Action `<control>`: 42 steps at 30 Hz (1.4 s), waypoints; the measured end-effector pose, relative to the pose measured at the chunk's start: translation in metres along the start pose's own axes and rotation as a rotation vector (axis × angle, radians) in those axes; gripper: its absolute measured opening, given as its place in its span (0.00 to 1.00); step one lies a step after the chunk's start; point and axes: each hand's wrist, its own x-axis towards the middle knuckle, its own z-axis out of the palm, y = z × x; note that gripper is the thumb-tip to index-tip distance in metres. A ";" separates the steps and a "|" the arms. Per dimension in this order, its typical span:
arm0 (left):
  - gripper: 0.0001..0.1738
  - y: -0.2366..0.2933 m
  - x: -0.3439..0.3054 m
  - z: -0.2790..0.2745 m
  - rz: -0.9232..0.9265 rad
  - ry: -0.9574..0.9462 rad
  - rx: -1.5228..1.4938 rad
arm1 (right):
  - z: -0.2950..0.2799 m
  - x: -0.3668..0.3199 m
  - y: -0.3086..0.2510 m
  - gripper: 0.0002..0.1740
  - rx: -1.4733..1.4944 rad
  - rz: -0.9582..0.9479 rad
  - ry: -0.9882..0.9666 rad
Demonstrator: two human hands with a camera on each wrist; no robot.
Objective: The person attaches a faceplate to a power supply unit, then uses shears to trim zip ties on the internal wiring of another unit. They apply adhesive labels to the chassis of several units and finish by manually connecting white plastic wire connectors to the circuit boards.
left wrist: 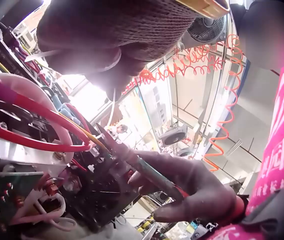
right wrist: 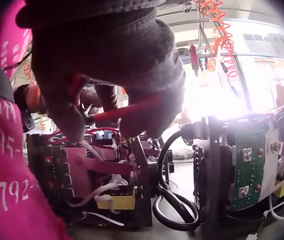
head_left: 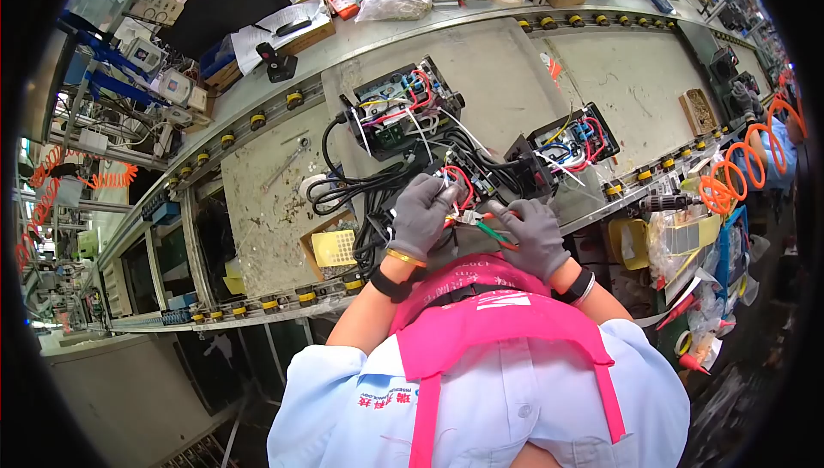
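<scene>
My right hand (head_left: 534, 240) grips a pair of pliers (left wrist: 152, 175) with red and green handles, pointed jaws toward the wiring. In the left wrist view its tip lies close to red wires (left wrist: 47, 117) and a thin white cable tie (left wrist: 113, 107). Gloved in grey like the right, my left hand (head_left: 419, 215) pinches that cable tie above the wiring. Both hands work over the nearest open electronic unit (right wrist: 94, 175), which has a circuit board, red wires and white ties. In the head view the hands partly hide this unit.
Two more open units, one at the back (head_left: 403, 107) and one at the right (head_left: 575, 146), stand on the bench. Coiled black cables (head_left: 343, 193) lie left of the hands. A yellow perforated block (head_left: 335, 248) sits near the front edge; an air screwdriver (head_left: 669, 203) hangs at right.
</scene>
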 end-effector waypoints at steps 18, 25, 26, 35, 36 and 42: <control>0.23 -0.017 -0.068 -0.122 -0.292 0.014 -0.060 | 0.004 0.056 -0.052 0.25 -0.084 -0.278 0.099; 0.08 -0.014 -0.062 -0.086 0.101 -0.031 0.347 | 0.021 0.069 -0.063 0.23 -0.122 -0.363 0.046; 0.08 -0.021 -0.061 -0.083 0.093 0.064 0.284 | 0.023 0.069 -0.063 0.23 -0.110 -0.342 -0.027; 0.13 -0.049 -0.071 -0.079 -0.328 0.321 -0.214 | 0.013 0.067 -0.049 0.29 0.117 -0.250 -0.128; 0.13 -0.041 -0.077 -0.079 -0.339 0.328 -0.392 | 0.001 0.066 -0.043 0.31 0.221 -0.230 -0.049; 0.12 0.008 -0.100 -0.033 0.158 -0.195 0.008 | -0.007 -0.002 0.024 0.35 0.458 0.066 0.390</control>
